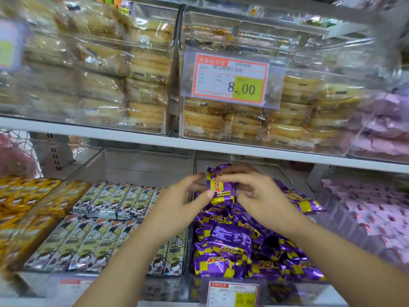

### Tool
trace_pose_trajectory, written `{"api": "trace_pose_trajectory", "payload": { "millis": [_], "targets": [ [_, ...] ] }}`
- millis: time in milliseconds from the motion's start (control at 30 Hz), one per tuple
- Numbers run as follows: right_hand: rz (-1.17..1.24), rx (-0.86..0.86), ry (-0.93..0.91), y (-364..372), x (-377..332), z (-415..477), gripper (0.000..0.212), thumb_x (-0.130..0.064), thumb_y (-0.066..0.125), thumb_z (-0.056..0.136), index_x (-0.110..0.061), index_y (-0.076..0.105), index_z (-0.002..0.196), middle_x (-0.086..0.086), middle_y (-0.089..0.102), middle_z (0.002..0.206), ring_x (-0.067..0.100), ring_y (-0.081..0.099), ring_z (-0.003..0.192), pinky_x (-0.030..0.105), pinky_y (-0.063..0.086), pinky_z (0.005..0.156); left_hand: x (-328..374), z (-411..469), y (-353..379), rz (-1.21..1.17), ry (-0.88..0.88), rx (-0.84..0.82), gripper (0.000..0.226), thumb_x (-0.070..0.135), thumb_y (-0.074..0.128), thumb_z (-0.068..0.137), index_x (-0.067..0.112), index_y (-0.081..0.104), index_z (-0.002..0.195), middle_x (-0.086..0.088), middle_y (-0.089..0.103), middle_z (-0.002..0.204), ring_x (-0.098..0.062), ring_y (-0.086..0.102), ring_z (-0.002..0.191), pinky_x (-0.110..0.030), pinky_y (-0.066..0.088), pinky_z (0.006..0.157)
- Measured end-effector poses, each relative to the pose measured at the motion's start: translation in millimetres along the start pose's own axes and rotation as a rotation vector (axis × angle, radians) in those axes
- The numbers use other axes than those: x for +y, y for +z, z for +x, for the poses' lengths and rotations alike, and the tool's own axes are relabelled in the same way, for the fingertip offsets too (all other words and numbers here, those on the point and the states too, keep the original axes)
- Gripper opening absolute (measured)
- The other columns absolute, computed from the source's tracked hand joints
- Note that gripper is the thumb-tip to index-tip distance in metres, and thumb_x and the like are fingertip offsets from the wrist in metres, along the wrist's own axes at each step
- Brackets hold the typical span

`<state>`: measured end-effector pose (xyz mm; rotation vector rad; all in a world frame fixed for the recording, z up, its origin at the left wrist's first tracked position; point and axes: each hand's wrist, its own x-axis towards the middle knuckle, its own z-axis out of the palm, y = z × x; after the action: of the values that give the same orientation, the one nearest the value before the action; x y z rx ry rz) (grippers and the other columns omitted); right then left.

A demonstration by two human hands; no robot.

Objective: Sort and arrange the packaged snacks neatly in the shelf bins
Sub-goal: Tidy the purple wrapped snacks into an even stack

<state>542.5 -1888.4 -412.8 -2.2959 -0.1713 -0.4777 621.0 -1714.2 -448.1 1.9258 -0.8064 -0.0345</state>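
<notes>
Purple pack (220, 187) was held upright between both hands, at 12 o'clock above jumbled pile (239, 244) in bin (285, 290). Long axis ran 12 to 6, twisted top end tipped slightly toward 11. Left hand (177, 202) pinched pack's left edge, thumb at lower corner. Right hand (261, 196) gripped right edge, fingers curled over top. Both hands equally near; forearms trailed toward 7 and 4. Likely next: lower pack toward 6 and lay it flat in row.
</notes>
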Motion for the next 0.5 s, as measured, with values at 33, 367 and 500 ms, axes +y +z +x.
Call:
{"api": "trace_pose_trajectory", "payload": {
  "millis": [33, 367, 500],
  "targets": [
    [0.075, 0.025, 0.005, 1.5, -4.7, -3.4, 0.057, 0.017, 0.046, 0.080, -0.031, 0.068, 0.102, -0.008, 0.057, 0.116, -0.001, 0.057, 0.107, 0.015, 0.047, 0.088, 2.5, -1.9, 1.3, -0.004, -0.003, -0.039, 0.043, 0.058, 0.059, 0.082, 0.047, 0.050, 0.123, 0.026, 0.066, 0.100, 0.005, 0.056, 0.106, -0.023, 0.038, 0.094],
    [-0.130, 0.087, 0.068, 1.1, -7.3, -13.6, 0.065, -0.019, 0.070, 0.082, -0.059, 0.035, 0.119, -0.014, 0.046, 0.118, -0.006, 0.051, 0.110, 0.015, 0.043, 0.096, 5.7, -3.7, 4.6, -0.053, 0.175, 0.078, 0.047, 0.011, 0.071, 0.081, 0.047, 0.055, 0.107, 0.016, 0.052, 0.101, 0.008, 0.054, 0.099, -0.004, 0.038, 0.083],
    [-0.401, -0.028, -0.029, -3.5, -12.6, -7.4, 0.048, -0.026, 0.071, 0.082, -0.042, 0.055, 0.124, -0.025, 0.057, 0.112, -0.011, 0.050, 0.102, 0.007, 0.037, 0.087, 2.0, -2.1, 8.4, 0.058, 0.212, 0.060, 0.043, 0.014, 0.071, 0.081, 0.037, 0.056, 0.114, 0.024, 0.049, 0.103, 0.010, 0.050, 0.102, -0.001, 0.034, 0.085]
  ]
}}
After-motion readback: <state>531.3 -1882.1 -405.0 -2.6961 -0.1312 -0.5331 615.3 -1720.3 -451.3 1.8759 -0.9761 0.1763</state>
